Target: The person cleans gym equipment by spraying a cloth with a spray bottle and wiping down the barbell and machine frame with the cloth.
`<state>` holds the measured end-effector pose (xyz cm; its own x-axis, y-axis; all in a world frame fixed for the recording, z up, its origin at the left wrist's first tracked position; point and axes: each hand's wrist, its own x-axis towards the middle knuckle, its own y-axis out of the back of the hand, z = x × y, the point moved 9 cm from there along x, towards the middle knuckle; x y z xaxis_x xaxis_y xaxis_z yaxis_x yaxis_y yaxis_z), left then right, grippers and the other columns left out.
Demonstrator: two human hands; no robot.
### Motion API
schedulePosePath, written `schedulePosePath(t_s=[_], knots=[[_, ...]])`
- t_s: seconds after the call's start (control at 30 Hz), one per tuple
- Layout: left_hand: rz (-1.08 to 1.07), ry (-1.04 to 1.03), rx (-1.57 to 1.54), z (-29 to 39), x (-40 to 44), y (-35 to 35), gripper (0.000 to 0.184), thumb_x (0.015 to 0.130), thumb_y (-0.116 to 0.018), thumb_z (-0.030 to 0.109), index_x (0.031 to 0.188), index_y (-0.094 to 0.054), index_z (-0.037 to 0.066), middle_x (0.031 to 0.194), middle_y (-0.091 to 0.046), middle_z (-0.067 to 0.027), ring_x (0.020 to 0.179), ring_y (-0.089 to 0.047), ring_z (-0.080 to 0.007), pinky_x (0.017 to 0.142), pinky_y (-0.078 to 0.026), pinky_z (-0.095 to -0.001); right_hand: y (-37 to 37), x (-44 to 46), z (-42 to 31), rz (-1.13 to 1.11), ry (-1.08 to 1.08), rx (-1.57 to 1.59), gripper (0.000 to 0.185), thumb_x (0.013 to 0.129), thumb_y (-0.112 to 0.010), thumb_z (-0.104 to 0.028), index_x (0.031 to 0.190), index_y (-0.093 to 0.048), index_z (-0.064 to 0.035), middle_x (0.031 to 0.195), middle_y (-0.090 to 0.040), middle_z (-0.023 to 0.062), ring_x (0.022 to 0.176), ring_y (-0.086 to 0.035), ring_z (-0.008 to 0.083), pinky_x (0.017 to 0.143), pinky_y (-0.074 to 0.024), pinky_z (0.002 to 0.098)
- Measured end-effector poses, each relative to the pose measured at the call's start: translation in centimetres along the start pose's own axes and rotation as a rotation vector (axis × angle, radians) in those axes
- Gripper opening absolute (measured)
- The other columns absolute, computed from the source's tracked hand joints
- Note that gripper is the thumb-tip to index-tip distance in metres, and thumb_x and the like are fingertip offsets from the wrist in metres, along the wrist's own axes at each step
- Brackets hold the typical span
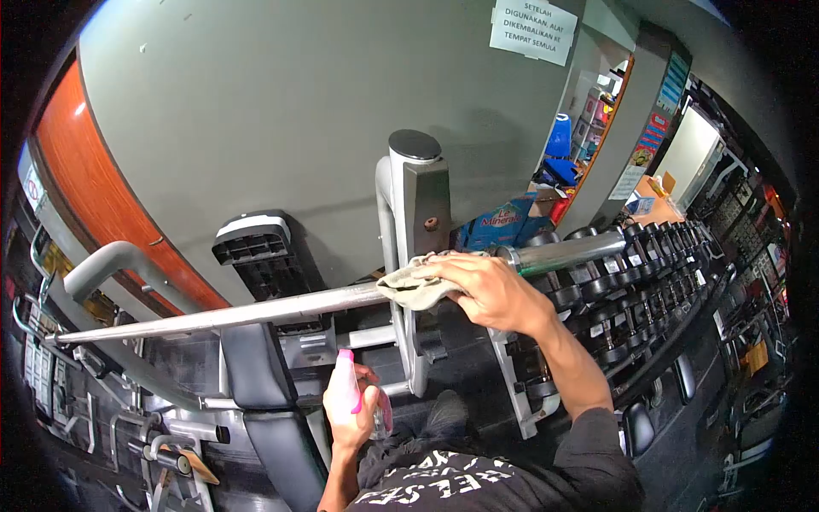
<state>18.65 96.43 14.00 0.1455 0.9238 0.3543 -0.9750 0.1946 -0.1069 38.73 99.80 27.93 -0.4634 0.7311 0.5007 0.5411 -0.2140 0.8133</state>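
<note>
A long metal barbell (247,314) runs across the view, its thick shiny sleeve (572,253) at the right end. My right hand (499,290) presses a crumpled, pale grey-green cloth (420,286) onto the bar near the collar, fingers closed over it. Lower down, in front of my body, my left hand (351,408) is wrapped round a spray bottle (345,380) with a pink and white head. Most of the bottle's body is hidden by the hand. The bar passes in front of the upright post (425,200) of a bench rack.
Beneath the bar stands a black padded bench (256,367). On the right, a rack holds several dumbbells (610,328). A grey wall (281,111) with a paper sign (533,30) rises behind, and a blue carton (499,229) sits by the post. Gym machines (171,461) occupy the lower left.
</note>
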Motion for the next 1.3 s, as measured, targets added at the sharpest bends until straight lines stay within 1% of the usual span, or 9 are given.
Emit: schedulePosePath(t_s=[0.3,0.43,0.57,0.7,0.83,0.97,1.1,1.23,1.3], knots=[[0.012,0.024,-0.021,-0.8,-0.5,0.5,0.032,0.084,-0.058,0.01,0.109,-0.045,-0.006,0.084,-0.055,-0.0094,0.057,-0.058,-0.0118,0.054,-0.047,-0.0244,-0.4,0.7,1.1,-0.36,-0.322,0.135,0.025,0.083,-0.054,-0.01,0.108,-0.054,-0.0072,0.081,-0.062,0.0172,0.084,-0.061,0.0364,0.075,-0.0477,0.0442],[0.015,0.05,-0.007,-0.9,-0.5,0.2,0.034,0.085,-0.061,0.016,0.108,-0.047,-0.006,0.084,-0.056,-0.009,0.057,-0.056,-0.011,0.055,-0.046,-0.0243,-0.5,0.3,0.1,-0.222,-0.168,0.012,0.024,0.084,-0.053,-0.01,0.108,-0.053,-0.0049,0.084,-0.064,0.0217,0.085,-0.063,0.0374,0.072,-0.0482,0.0449],[-0.082,0.042,0.08,-0.8,-1.1,-0.7,0.025,0.079,-0.064,0.012,0.096,-0.054,-0.003,0.078,-0.06,-0.0067,0.058,-0.056,-0.0096,0.055,-0.045,-0.0245,2.0,-2.9,4.1,-0.016,-0.543,0.227,0.029,0.086,-0.053,-0.016,0.111,-0.056,-0.0018,0.092,-0.064,0.0251,0.092,-0.064,0.0342,0.077,-0.0469,0.0381],[-0.156,0.024,0.08,-1.3,-2.1,-1.3,0.025,0.074,-0.068,0.006,0.095,-0.057,-0.002,0.079,-0.06,-0.0054,0.059,-0.055,-0.0084,0.056,-0.045,-0.0228,1.5,-13.3,7.8,0.681,-0.88,0.438,0.037,0.089,-0.056,-0.02,0.111,-0.055,0.009,0.116,-0.057,0.0205,0.109,-0.054,0.0234,0.093,-0.0397,0.0329],[-0.197,0.088,0.076,-2.5,-2.5,-2.9,0.027,0.071,-0.071,0.004,0.094,-0.058,0.0,0.079,-0.06,-0.0041,0.061,-0.054,-0.0075,0.057,-0.045,-0.022,-3.8,-18.1,5.0,1.341,-0.591,0.412,0.03,0.091,-0.055,-0.018,0.111,-0.057,0.0042,0.119,-0.053,0.0141,0.103,-0.055,0.0264,0.092,-0.0408,0.0369],[-0.217,0.059,0.06,-2.4,-2.5,-4.3,0.025,0.072,-0.071,0.004,0.094,-0.06,0.0,0.079,-0.06,-0.0032,0.061,-0.054,-0.0075,0.058,-0.045,-0.022,-7.1,-9.6,-0.6,0.639,-0.115,-0.297,0.038,0.076,-0.066,-0.004,0.113,-0.06,-0.0082,0.136,-0.044,0.0205,0.122,-0.046,0.0403,0.099,-0.0422,0.0484],[-0.214,0.049,0.084,-2.6,-3.2,-4.1,0.024,0.073,-0.071,0.004,0.094,-0.058,0.0,0.075,-0.06,-0.0027,0.059,-0.053,-0.007,0.058,-0.044,-0.0217,-9.1,-11.5,1.6,0.789,-0.096,-0.127,0.048,0.073,-0.066,-0.001,0.119,-0.058,-0.0106,0.135,-0.044,0.0225,0.12,-0.047,0.0444,0.096,-0.0456,0.0471],[-0.152,0.107,0.05,-3.1,-3.9,-3.4,0.023,0.074,-0.07,0.004,0.092,-0.057,-0.001,0.073,-0.059,-0.0025,0.058,-0.053,-0.0068,0.057,-0.044,-0.022,-15.1,-16.9,7.8,0.758,-0.74,0.521,0.03,0.089,-0.051,-0.006,0.117,-0.054,0.0024,0.112,-0.06,0.0217,0.097,-0.063,0.0254,0.079,-0.0512,0.0366],[-0.134,0.07,0.063,-3.0,-4.3,-3.3,0.023,0.074,-0.07,0.006,0.092,-0.056,-0.001,0.073,-0.059,-0.0033,0.058,-0.053,-0.0069,0.057,-0.044,-0.0225,-11.8,-17.5,6.0,1.162,-0.536,0.521,0.034,0.093,-0.048,-0.018,0.114,-0.054,0.0079,0.106,-0.061,0.0181,0.101,-0.059,0.0223,0.083,-0.0479,0.0342]])
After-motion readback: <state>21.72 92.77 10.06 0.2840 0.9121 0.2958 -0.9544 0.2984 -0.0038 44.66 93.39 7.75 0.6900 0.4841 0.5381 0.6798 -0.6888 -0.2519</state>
